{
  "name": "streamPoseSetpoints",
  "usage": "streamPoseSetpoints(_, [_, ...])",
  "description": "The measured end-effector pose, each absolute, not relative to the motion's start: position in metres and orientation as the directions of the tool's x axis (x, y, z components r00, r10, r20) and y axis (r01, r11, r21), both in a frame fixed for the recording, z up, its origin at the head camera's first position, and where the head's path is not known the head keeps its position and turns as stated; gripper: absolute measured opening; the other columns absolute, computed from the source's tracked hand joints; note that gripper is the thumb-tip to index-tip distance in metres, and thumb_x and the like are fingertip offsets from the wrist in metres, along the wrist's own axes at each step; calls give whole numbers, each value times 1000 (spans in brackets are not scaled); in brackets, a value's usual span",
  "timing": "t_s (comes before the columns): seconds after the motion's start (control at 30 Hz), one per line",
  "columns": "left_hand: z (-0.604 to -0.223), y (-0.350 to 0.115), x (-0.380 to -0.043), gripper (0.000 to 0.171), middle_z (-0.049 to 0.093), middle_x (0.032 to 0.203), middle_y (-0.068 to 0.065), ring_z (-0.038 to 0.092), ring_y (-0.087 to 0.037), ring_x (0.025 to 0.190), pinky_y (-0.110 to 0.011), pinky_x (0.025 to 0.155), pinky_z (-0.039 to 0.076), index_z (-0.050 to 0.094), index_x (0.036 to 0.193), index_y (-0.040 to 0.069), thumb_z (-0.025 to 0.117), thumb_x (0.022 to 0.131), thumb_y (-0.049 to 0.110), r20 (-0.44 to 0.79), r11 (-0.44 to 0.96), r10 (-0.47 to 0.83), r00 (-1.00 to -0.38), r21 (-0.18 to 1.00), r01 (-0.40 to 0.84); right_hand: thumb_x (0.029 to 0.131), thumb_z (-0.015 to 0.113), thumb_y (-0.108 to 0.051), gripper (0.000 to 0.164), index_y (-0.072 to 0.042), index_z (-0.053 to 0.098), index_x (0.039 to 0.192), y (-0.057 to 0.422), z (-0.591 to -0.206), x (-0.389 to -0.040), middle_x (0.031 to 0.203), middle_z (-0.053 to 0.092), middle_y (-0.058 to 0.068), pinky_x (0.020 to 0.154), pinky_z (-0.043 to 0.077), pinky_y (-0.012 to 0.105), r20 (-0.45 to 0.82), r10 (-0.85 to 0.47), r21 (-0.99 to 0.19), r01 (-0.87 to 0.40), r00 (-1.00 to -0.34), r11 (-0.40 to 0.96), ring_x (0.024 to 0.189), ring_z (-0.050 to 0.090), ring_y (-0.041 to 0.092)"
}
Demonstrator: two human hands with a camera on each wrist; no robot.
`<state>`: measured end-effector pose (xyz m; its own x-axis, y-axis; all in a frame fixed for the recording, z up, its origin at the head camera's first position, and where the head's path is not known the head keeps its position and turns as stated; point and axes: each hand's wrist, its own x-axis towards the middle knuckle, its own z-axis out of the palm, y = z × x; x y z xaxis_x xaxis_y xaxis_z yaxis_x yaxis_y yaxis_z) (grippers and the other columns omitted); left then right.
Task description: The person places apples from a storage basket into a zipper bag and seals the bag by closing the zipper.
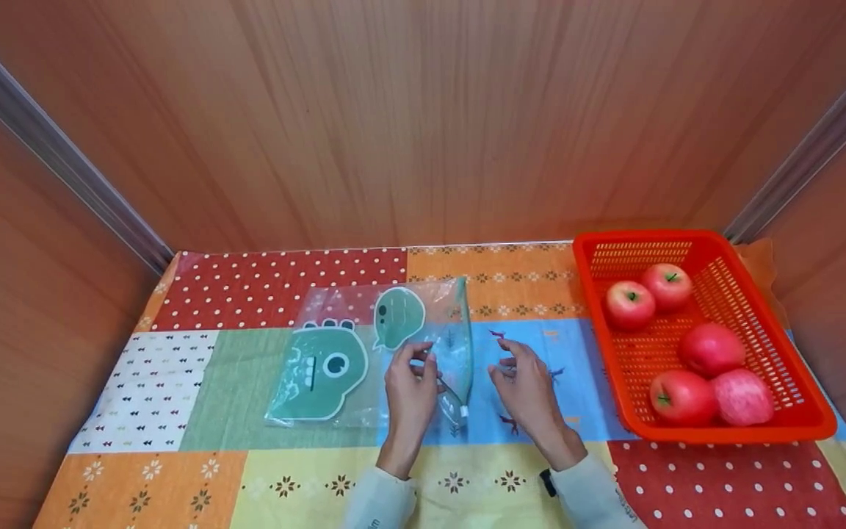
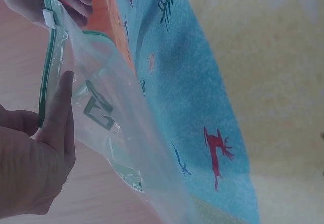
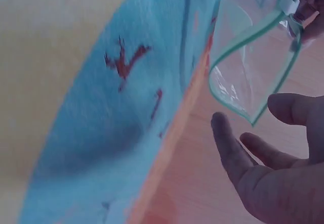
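Observation:
A clear zip bag (image 1: pixel 382 400) with a green dinosaur print lies on the cloth in the head view. My left hand (image 1: pixel 412 389) pinches its green-edged rim near the white slider (image 1: pixel 464 411); the left wrist view shows the thumb and fingers (image 2: pixel 61 102) on that edge. The bag's mouth (image 3: pixel 248 72) gapes in the right wrist view. Just right of it, my right hand (image 1: pixel 529 393) holds nothing. Its thumb (image 3: pixel 288 107) and fingers (image 3: pixel 230 148) are spread apart, close to the rim.
On the right stands an orange-red plastic basket (image 1: pixel 610 382) with several red apples (image 1: pixel 713 349) inside. A patchwork cloth (image 1: pixel 320 477) covers the table. Wood-grain panels (image 1: pixel 423 125) rise at the back and both sides.

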<state>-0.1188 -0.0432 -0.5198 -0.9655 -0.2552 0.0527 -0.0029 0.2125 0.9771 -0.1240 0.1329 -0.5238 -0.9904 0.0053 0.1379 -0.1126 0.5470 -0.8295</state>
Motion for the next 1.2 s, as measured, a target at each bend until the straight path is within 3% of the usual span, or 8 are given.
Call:
streamPoseSetpoints(0.3, [-519,-44,-119,18,64,98,-12,69,-20,71,-28,60,62,69,119,-3,65,102,-2,61,206,-273,-960,979,4,92,78,1,46,9,63,135,144,-504,-112,137,61,26,107,52,59,307,-70,-621,-256,-949,741,125,62,43])
streamPoseSetpoints(0.5, [-518,-44,-119,19,64,98,-12,68,-22,72,-29,60,63,68,120,-3,64,102,-2,42,198,-270,-962,980,-13,90,82,-4,52,7,62,137,153,-492,-104,142,58,26,99,58,57,370,-134,-465,-308,-919,830,121,63,43])
streamPoseSetpoints(0.8, [-518,-45,-118,19,63,100,-10,67,-20,73,-28,62,63,68,121,1,64,103,0,31,185,-263,-964,983,-19,87,87,-14,61,4,62,139,170,-478,-98,148,55,25,106,53,59,378,-192,-318,-321,-906,892,130,58,43])
streamPoseSetpoints(1.2, [-519,-46,-116,19,63,99,-10,68,-21,73,-27,62,62,68,121,1,64,103,0,39,189,-260,-965,982,-11,83,90,-13,63,7,64,136,196,-468,-99,147,55,29,111,47,61,430,-267,-173,-369,-863,913,129,54,47])
